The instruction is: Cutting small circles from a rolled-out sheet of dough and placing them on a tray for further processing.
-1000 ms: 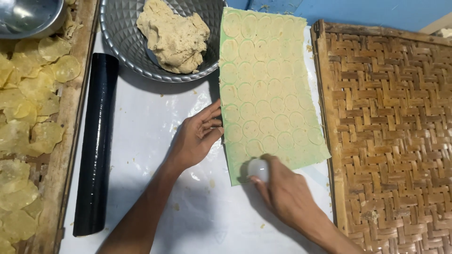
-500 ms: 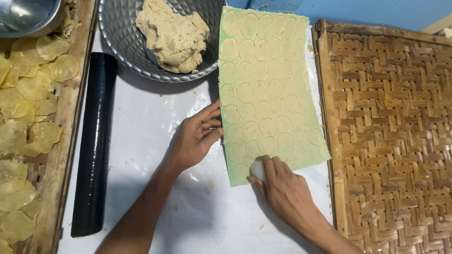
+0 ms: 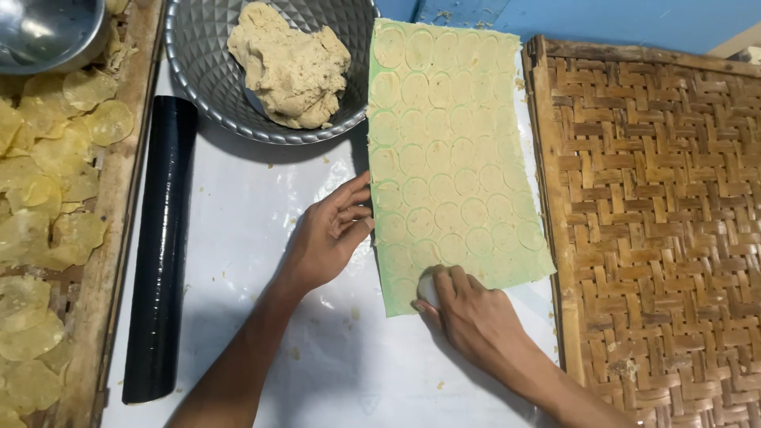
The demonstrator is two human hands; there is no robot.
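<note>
Right hand (image 3: 476,317) fingers clenched on small white round cutter (image 3: 426,289), pressing near corner of pale green circle-stamped dough sheet (image 3: 452,150) mid-counter. Left hand (image 3: 329,234) released, flat on white counter (image 3: 238,238), fingertips touching sheet's left edge.

Glossy black roller (image 3: 158,246), woven bamboo tray (image 3: 658,222)

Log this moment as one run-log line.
left hand: flat beside dough sheet | right hand: pressing small round cutter at sheet's near edge | black roller: idle, left
</note>
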